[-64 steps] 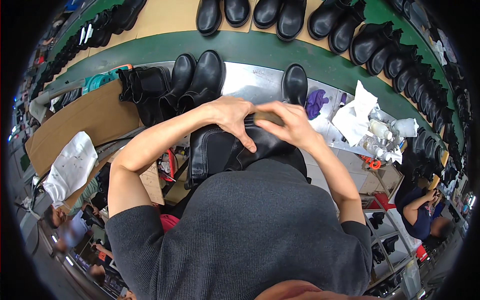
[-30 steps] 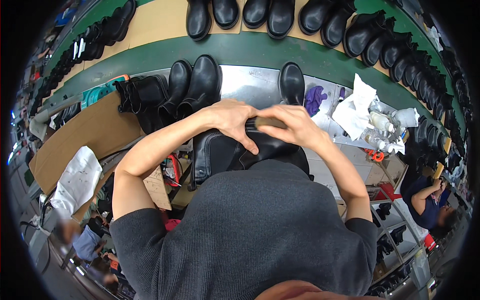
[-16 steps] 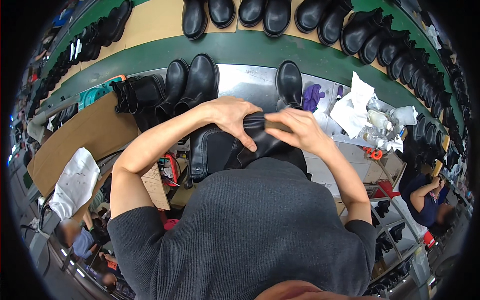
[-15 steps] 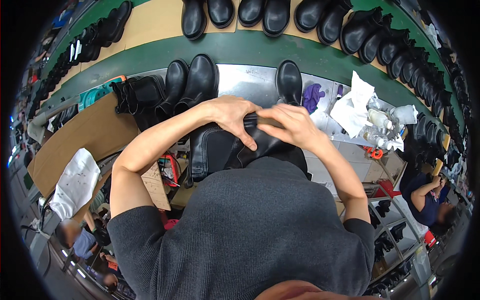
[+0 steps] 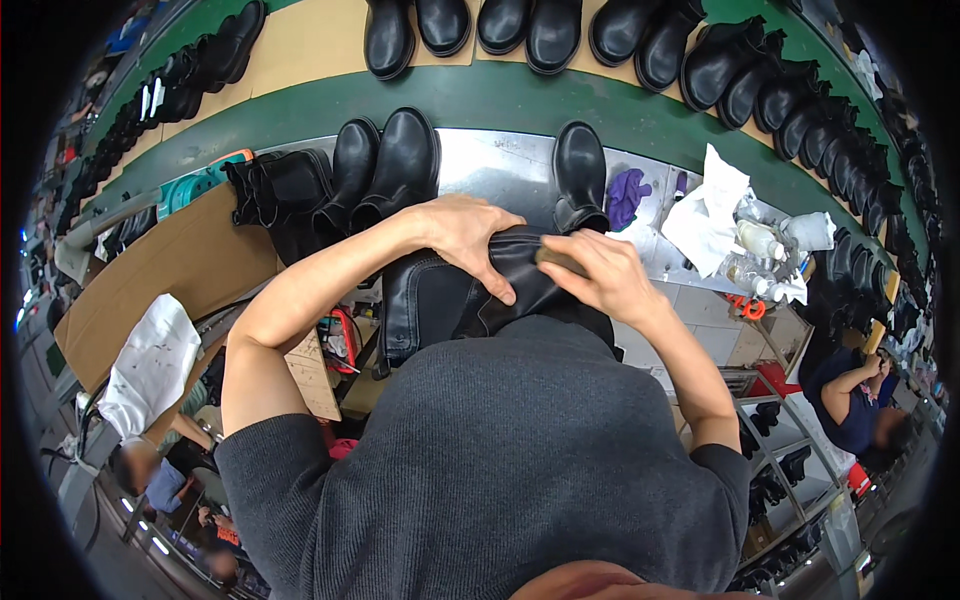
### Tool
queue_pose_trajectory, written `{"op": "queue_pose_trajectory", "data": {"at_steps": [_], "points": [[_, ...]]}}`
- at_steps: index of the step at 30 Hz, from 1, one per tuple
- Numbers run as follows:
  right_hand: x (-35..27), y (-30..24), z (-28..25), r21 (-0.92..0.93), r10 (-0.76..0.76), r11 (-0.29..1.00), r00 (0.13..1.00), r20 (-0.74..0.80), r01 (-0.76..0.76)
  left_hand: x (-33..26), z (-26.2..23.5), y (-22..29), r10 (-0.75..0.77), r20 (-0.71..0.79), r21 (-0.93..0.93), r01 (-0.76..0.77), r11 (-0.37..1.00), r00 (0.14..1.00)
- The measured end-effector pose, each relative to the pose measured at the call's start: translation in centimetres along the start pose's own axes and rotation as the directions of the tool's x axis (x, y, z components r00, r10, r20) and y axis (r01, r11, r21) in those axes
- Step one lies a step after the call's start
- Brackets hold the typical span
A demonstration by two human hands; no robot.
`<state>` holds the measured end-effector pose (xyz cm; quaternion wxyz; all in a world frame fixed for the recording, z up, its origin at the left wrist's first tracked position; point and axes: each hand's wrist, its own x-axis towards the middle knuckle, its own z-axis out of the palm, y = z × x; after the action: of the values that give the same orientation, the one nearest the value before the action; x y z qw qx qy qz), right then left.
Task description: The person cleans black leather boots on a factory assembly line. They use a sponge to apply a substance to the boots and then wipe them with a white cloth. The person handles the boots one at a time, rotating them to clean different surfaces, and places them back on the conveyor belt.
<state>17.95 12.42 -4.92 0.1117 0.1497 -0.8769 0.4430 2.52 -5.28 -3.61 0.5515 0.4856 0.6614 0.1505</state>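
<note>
A black leather boot (image 5: 517,262) lies across my lap, its stitched shaft uppermost. My left hand (image 5: 466,240) is wrapped over its left side, thumb pressed on the leather. Pinched in the fingers of my right hand (image 5: 612,278) is a small brownish block (image 5: 563,261), lying against the boot's right part. What the block is made of I cannot make out. Just beyond, a single black boot (image 5: 578,165) rests on the metal bench top (image 5: 490,160). Another pair of black boots (image 5: 405,155) is beyond my left forearm.
Rows of black boots (image 5: 550,35) line the green-edged shelf ahead. To the right are a purple cloth (image 5: 627,195), white paper (image 5: 708,210) and plastic bottles (image 5: 760,240). A brown cardboard sheet (image 5: 165,285) and a white cloth (image 5: 150,365) flank my left side. Other people work farther off.
My right hand has moved to the right and slightly nearer me with the block, uncovering more of the shaft. My left hand keeps its hold on the boot.
</note>
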Motion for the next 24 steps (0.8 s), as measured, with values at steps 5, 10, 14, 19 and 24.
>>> {"op": "queue_pose_trajectory", "data": {"at_steps": [5, 10, 14, 19, 24], "points": [[2.4, -0.2, 1.2, -0.078, -0.082, 0.994, 0.997, -0.004, 0.081, 0.8, 0.1, -0.3, -0.065, 0.093, 0.034, 0.062, 0.997, 0.994], [0.4, 0.2, 0.2, -0.017, -0.03, 0.999, 1.0, 0.001, 0.03, -0.1, -0.5, 0.9, -0.059, 0.039, 0.038, 0.058, 0.998, 0.997], [1.9, 0.1, 0.9, -0.045, -0.067, 0.997, 0.997, 0.03, 0.068, 0.2, -0.2, 0.2, -0.017, 0.062, 0.007, 0.017, 1.0, 0.998], [0.4, 0.5, 0.2, 0.026, -0.044, 0.999, 0.999, 0.019, 0.044, -0.2, -0.5, 0.4, -0.052, 0.054, 0.01, 0.052, 0.999, 0.997], [2.5, 0.3, 0.8, -0.041, -0.077, 0.996, 0.996, 0.039, 0.079, 0.2, -0.9, 0.8, -0.024, 0.064, 0.034, 0.021, 0.999, 0.998]]}}
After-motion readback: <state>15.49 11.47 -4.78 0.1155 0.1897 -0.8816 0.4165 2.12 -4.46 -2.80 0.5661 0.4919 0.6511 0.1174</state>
